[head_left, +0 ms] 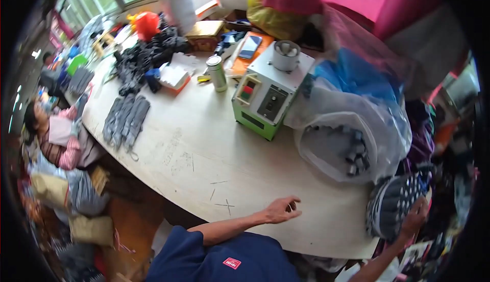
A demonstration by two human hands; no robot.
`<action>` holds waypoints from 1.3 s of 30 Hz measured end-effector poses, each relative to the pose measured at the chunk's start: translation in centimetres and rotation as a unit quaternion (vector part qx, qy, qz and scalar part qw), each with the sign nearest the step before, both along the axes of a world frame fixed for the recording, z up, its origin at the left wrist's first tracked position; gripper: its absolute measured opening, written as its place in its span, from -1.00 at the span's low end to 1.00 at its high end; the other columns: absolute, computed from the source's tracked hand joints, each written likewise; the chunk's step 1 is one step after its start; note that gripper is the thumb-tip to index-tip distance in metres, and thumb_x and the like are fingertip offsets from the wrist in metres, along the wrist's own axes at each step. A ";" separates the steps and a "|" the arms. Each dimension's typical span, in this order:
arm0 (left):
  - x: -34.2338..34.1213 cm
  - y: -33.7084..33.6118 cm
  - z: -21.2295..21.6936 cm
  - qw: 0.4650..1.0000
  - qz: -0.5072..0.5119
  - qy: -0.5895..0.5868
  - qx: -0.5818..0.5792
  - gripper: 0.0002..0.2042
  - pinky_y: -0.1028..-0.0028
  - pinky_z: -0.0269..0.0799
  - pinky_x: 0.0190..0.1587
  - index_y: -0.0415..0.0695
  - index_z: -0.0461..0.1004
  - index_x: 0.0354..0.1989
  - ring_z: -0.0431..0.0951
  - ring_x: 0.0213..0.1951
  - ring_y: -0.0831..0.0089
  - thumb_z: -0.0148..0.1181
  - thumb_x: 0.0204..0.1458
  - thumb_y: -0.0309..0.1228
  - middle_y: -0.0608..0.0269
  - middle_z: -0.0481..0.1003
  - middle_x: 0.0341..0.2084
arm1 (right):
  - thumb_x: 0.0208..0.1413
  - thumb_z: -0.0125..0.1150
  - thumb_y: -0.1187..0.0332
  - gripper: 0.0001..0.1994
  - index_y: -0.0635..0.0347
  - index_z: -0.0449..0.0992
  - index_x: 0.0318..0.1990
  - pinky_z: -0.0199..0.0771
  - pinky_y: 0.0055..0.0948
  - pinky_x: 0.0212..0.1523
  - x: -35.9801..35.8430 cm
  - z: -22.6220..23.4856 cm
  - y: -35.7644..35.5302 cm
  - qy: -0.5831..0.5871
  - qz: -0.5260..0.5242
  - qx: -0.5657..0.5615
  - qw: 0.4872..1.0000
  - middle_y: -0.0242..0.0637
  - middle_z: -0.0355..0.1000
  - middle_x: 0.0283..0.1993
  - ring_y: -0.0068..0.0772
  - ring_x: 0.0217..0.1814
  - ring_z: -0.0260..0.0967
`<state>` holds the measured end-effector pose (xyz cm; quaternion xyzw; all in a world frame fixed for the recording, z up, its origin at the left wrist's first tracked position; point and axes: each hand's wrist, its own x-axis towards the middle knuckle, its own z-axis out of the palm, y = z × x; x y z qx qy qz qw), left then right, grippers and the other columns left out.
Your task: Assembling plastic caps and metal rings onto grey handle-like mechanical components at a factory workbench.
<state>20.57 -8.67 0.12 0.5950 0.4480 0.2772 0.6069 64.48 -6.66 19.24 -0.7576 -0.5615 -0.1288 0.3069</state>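
Over the near edge of the bench (326, 218), the left hand (282, 210) is empty, fingers loosely parted; well apart, the right hand (417, 214) is at a dotted dark bundle (390, 206) by the bench's right end, its grip unclear. Beyond sit an open clear bag (386, 129) holding grey pieces (358, 157) and a green-and-grey machine (263, 98).

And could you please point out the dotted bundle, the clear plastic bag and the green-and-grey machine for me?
Dotted bundle (392, 206): head view, on the middle of its side.
Clear plastic bag (392, 134): head view, on its right wall.
Green-and-grey machine (266, 99): head view, on its front face.
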 end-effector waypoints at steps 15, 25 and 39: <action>14.3 0.1 2.7 0.970 -0.234 -0.062 -0.025 -0.30 0.27 0.43 -0.13 -0.20 0.19 0.22 0.50 -0.24 0.19 0.17 0.00 0.01 -0.02 0.46 -0.20 | 0.27 -0.09 0.04 -0.56 0.25 0.53 -0.07 0.40 -0.17 -0.03 23.9 -5.6 8.0 -0.127 -0.121 -0.219 0.960 0.04 0.49 -0.11 0.08 -0.04 0.42; 11.7 2.7 1.8 0.988 -0.024 -0.132 -0.081 -0.35 0.31 0.34 0.04 -0.16 0.12 0.28 0.42 -0.02 0.20 0.04 0.14 0.01 -0.06 0.35 0.02 | 0.25 -0.27 -0.16 -0.43 0.08 0.56 -0.14 0.38 -0.10 -0.08 -4.4 -1.7 1.8 -0.142 -0.269 -0.196 0.932 -0.02 0.50 -0.16 0.14 -0.12 0.41; 7.0 9.8 2.1 0.957 -0.244 -0.155 0.009 -0.16 0.31 -0.22 0.40 -0.36 -0.03 0.33 -0.09 0.39 0.09 -0.15 0.13 0.18 -0.14 -0.06 0.36 | 0.30 -0.19 0.05 -0.54 0.21 0.47 0.06 0.33 -0.25 0.11 6.4 -19.4 -21.3 -0.246 -0.290 -0.129 0.916 -0.12 0.44 0.07 -0.17 0.08 0.39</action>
